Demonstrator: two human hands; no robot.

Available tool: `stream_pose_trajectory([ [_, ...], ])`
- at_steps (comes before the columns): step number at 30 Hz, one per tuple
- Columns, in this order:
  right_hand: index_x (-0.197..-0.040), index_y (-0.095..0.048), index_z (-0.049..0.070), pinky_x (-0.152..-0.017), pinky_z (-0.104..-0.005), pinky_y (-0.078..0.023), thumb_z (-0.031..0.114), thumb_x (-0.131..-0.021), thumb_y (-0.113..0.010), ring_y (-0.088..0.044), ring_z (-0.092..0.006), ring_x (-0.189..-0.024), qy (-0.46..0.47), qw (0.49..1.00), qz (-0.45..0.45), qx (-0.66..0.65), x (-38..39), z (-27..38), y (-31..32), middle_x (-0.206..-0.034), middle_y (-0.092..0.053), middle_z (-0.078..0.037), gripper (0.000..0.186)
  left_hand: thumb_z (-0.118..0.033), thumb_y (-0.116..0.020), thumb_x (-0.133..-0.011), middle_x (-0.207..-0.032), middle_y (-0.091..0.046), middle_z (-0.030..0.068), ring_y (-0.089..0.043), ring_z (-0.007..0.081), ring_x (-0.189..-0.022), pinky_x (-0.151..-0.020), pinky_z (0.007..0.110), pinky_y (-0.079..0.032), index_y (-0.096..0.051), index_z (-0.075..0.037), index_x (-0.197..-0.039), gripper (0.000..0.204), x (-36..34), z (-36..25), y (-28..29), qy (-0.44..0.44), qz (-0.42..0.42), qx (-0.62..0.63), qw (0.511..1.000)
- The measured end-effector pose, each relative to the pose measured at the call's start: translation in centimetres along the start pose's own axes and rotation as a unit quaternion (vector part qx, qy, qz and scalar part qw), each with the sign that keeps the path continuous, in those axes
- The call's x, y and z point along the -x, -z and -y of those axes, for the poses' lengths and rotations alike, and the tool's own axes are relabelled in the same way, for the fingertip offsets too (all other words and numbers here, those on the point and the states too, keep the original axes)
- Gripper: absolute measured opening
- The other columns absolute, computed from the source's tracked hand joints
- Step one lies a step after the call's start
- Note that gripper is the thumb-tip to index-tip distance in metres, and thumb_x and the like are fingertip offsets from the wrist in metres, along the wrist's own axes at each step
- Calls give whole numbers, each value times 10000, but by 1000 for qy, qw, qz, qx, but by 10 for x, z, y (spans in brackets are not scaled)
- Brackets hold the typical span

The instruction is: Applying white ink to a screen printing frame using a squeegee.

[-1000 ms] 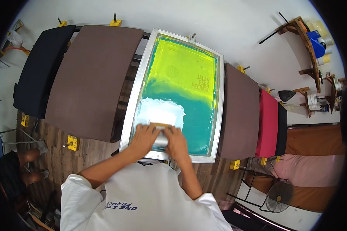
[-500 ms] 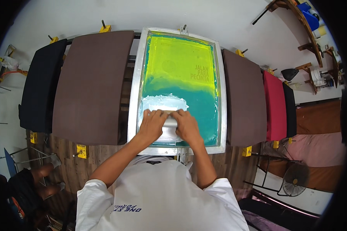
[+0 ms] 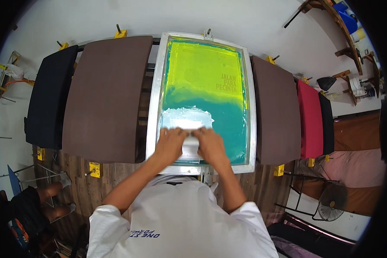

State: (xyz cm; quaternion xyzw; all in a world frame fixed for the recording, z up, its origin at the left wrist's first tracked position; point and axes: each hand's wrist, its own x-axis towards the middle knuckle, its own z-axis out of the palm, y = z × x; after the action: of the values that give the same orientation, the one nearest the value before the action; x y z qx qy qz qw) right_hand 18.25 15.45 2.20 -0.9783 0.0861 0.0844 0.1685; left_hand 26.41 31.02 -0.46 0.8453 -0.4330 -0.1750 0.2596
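A screen printing frame (image 3: 153,120) with a silvery metal rim lies in front of me. Its mesh (image 3: 228,124) is green, turning yellow-green over the far half, with small lettering at the far right. Both hands grip a squeegee (image 3: 190,149) near the frame's front left: my left hand (image 3: 171,144) closed over its left part, my right hand (image 3: 210,145) closed over its right part. Just beyond my fingers spreads a patch of white ink (image 3: 188,117) with a ragged far edge. My hands hide much of the squeegee's top.
Brown fabric-covered boards (image 3: 105,99) flank the frame, with a red board (image 3: 310,120) farther right and black ones (image 3: 51,99) at both ends. Yellow clamps (image 3: 95,170) stick out along the row. A fan (image 3: 332,202) stands at lower right. Another person's legs (image 3: 51,202) show at lower left.
My hands and the squeegee have come slightly nearer to me over the mesh, uncovering more white ink behind them. The whole view has shifted slightly.
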Motion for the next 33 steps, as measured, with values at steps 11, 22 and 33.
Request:
stream_pose_trajectory([
  [11, -1136, -600, 78, -792, -447, -499, -62, -639, -674, -556, -339, -1055, 3, 998, -1, -68, 65, 17, -32, -1172, -557, -130, 522, 60, -664, -676, -1204, -572, 152, -534, 312, -1111, -951, 448, -357, -578, -34, -1233, 571, 64, -19, -20, -32, 40, -28, 998],
  [22, -1048, -654, 127, -734, -456, -520, -14, -683, -682, -613, -307, -944, 26, 998, -52, -18, -15, -14, -7, -992, -631, -86, 392, 109, -587, -702, -1067, -632, 115, -581, 297, -1009, -872, 425, -354, -645, -68, -1138, 474, -15, 10, -5, -15, -55, -3, 998],
  [33, -1130, -589, 76, -830, -443, -490, -72, -614, -674, -550, -339, -1070, -22, 995, 0, -96, 82, 29, -34, -1188, -567, -131, 543, 38, -668, -684, -1207, -564, 138, -535, 306, -1117, -954, 456, -358, -570, -37, -1231, 561, 80, -18, -22, -42, 50, -16, 998],
])
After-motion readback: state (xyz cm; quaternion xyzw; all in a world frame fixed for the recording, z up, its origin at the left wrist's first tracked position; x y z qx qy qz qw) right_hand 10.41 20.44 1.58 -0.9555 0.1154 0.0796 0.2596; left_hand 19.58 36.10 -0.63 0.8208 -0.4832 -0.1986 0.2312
